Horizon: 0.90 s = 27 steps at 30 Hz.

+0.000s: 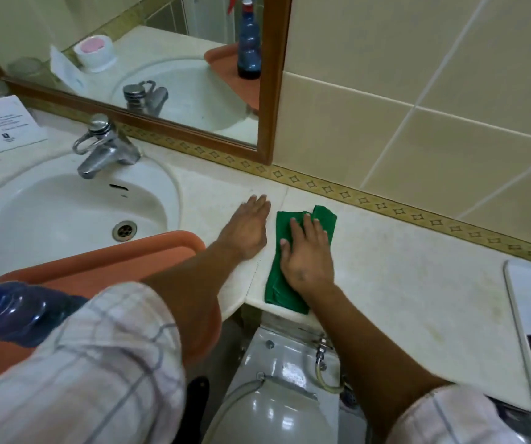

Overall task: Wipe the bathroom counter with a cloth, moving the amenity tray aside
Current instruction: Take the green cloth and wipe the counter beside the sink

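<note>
A folded green cloth (323, 216) lies on the pale marble counter (402, 267), just right of the sink. My right hand (306, 254) presses flat on top of the cloth, fingers spread. Beside it to the left, my left hand (248, 225) rests palm-down on the bare counter and holds nothing. A white amenity tray (514, 302) with dark packets sits at the counter's far right edge, apart from both hands.
An orange tray (149, 248) carrying a blue spray bottle (17, 312) rests across the front of the white sink (49, 213). A chrome faucet (104, 145) and a printed card (4, 123) stand behind. A wood-framed mirror (270, 91) hangs above. A toilet cistern (277, 363) sits below the counter edge.
</note>
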### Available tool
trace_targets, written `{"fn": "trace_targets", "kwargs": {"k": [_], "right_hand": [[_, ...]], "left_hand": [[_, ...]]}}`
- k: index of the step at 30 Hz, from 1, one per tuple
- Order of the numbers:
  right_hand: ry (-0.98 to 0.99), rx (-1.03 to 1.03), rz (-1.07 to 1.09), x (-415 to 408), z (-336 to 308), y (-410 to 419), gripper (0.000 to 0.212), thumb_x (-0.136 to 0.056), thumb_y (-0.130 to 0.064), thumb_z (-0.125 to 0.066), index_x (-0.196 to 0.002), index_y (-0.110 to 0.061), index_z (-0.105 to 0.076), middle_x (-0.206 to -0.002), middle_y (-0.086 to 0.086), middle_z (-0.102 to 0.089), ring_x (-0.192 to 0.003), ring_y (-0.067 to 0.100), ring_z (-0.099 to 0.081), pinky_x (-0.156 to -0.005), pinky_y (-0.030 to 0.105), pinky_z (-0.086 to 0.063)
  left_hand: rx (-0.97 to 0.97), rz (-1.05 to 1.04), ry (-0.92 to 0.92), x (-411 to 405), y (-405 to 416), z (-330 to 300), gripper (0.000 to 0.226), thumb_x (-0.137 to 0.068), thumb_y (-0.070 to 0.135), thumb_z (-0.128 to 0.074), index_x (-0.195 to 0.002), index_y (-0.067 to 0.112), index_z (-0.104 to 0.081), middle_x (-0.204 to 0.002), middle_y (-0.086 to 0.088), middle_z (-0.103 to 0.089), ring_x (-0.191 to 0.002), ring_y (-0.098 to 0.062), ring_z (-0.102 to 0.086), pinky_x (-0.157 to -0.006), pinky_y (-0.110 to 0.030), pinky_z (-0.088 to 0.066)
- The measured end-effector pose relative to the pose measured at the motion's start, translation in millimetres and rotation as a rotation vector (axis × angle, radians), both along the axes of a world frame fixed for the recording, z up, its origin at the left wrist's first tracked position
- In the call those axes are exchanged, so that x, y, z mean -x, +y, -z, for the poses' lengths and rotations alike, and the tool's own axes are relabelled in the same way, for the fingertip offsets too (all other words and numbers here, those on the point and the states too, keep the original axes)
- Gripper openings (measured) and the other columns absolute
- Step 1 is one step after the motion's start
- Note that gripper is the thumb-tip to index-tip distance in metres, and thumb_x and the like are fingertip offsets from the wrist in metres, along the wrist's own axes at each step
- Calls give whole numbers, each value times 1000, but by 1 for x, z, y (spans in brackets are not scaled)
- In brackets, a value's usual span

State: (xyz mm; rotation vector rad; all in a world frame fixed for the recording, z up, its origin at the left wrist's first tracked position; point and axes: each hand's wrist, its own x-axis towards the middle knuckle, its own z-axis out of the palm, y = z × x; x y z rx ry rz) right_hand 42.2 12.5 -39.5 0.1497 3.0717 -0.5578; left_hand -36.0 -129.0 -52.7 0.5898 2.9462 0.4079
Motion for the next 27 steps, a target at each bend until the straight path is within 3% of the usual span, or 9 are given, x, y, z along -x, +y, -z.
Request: {"fn": "trace_targets", "kwargs": {"k": [3, 8, 12, 15, 22, 27], "right_hand": [[-44, -122, 20, 10, 26, -6, 64, -99, -52, -14, -155, -21, -20, -164, 13, -10, -151, 32, -3, -121, 48, 1], [-94, -154, 13, 65, 24, 7, 62, -100, -50, -14, -156, -22, -16, -164, 13, -8, -151, 33, -1, -121, 50, 1], [-13, -121, -2, -23, 31, -6, 59, -102, -49, -14, -155, -25, -17, -164, 12, -8, -150, 33, 4, -121, 52, -2], [-74, -123, -11, -76, 39, -8, 58, -102, -48, -18, -155, -25, -19, -164, 11, -8, -151, 32, 5, -121, 52, -4], [-112, -182, -31, 54, 24, 17, 64, -99, -54, -13, -156, -26, -10, -165, 12, -3, -150, 34, 4, -120, 53, 1], [-106, -167, -71, 54, 27, 20, 62, -99, -50, -12, -156, -28, -12, -165, 8, -5, -151, 31, 3, -121, 52, 2]], "left_hand": [[31, 75, 67, 8, -4, 18, 57, -99, 23, -31, -153, 9, -21, -161, -9, -19, -149, -23, -11, -118, -31, -2], [11, 98, 95, 16, -4, 23, 56, -98, 22, -28, -152, 9, -23, -161, -9, -21, -149, -22, -13, -119, -31, -3], [4, 96, 75, 11, -4, 22, 56, -99, 22, -28, -153, 10, -22, -161, -7, -19, -149, -20, -11, -122, -33, -5], [1, 80, 79, 14, -4, 23, 55, -100, 24, -27, -153, 11, -21, -162, -5, -18, -149, -19, -9, -120, -31, -1], [3, 92, 71, 13, -6, 20, 55, -99, 25, -27, -153, 12, -23, -161, -6, -21, -149, -20, -12, -121, -32, -5], [-19, 106, 94, 12, -10, 18, 53, -99, 20, -32, -151, 6, -28, -159, -11, -26, -148, -23, -17, -121, -33, -6]]}}
